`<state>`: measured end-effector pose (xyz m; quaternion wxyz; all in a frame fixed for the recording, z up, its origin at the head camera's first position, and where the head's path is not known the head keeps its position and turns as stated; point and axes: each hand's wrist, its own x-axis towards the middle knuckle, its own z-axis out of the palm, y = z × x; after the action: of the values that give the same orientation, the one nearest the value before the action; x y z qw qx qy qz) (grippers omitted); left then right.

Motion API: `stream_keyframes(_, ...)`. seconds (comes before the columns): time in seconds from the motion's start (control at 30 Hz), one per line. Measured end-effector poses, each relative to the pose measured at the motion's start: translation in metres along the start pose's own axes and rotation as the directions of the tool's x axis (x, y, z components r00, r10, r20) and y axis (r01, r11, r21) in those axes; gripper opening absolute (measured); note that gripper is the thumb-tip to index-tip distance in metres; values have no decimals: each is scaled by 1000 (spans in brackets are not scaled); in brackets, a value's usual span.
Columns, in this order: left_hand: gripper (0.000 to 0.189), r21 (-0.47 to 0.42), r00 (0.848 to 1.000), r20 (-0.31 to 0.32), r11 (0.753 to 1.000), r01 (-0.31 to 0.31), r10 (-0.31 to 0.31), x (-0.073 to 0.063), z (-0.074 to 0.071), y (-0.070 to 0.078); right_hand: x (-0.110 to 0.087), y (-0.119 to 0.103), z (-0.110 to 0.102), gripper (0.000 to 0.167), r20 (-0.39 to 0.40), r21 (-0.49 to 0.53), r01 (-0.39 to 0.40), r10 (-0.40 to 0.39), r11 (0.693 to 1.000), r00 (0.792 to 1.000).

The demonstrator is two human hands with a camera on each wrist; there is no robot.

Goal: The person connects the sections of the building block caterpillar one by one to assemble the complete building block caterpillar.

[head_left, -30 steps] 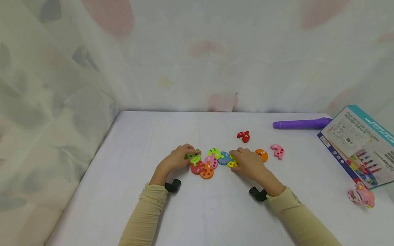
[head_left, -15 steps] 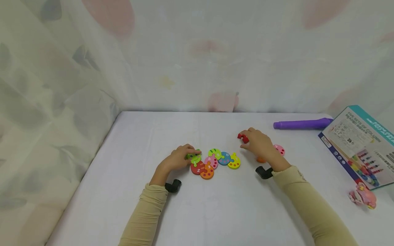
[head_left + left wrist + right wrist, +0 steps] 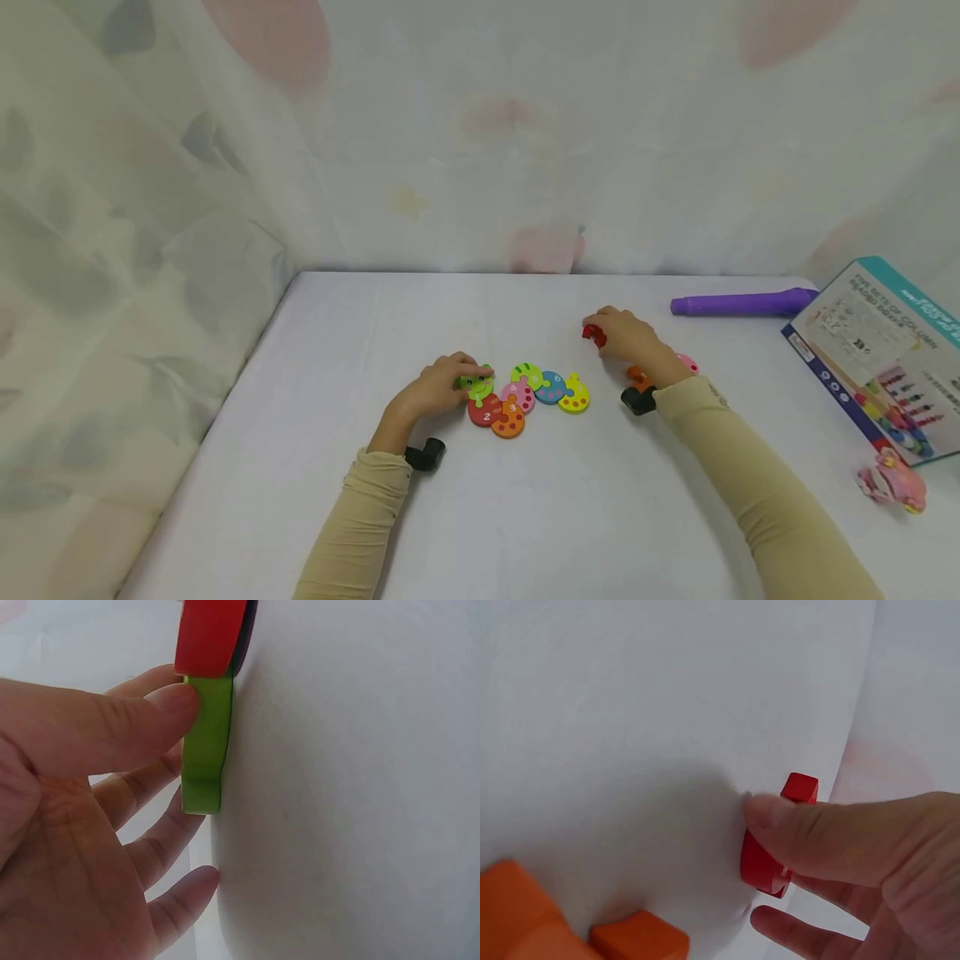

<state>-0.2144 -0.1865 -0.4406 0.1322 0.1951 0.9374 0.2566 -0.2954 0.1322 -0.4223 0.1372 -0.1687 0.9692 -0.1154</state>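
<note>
With thumb and fingers my left hand [image 3: 437, 387] grips the green smiling head piece [image 3: 480, 388] of a caterpillar number puzzle; the left wrist view shows my thumb on its edge. Linked to it runs a chain: red puzzle piece 2 [image 3: 483, 412], orange piece 3 [image 3: 509, 423], then pink, green, blue and yellow pieces [image 3: 573, 398]. Farther right and back, my right hand [image 3: 628, 336] pinches a loose red puzzle piece [image 3: 761, 862] between thumb and fingers, close to the tabletop. Under my right wrist lies an orange puzzle piece [image 3: 640, 377], partly hidden.
A pink puzzle piece [image 3: 687, 362] shows partly behind my right forearm. At the back right lies a purple tube [image 3: 738, 303], next to a leaning toy box [image 3: 873, 358]. A small pink figurine [image 3: 892, 482] lies at the right. Patterned cloth hangs behind the white table [image 3: 360, 317].
My right hand has left the yellow piece at the chain's end, moved back and right, and taken hold of the loose red piece. My left hand stays on the green head.
</note>
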Motion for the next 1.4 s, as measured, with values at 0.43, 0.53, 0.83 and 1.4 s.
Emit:
stream_keyframes(0.43,46,5,1000,3,1000,13,-13,-2,-2,3,-9,-2,2,51,-33,-21,71,-71,997,997)
stream_keyframes(0.53,46,10,1000,2,1000,11,-11,-2,-2,3,-16,-7,2,52,-36,-3,118,-118,993,992)
stream_keyframes(0.83,47,1,1000,3,1000,6,-6,-1,-2,3,-41,-23,9,52,-11,-5,235,-235,972,972)
stream_keyframes(1.4,47,-4,1000,7,1000,15,-15,-1,-2,3,-53,-32,17,45,-55,-131,390,-399,912,915)
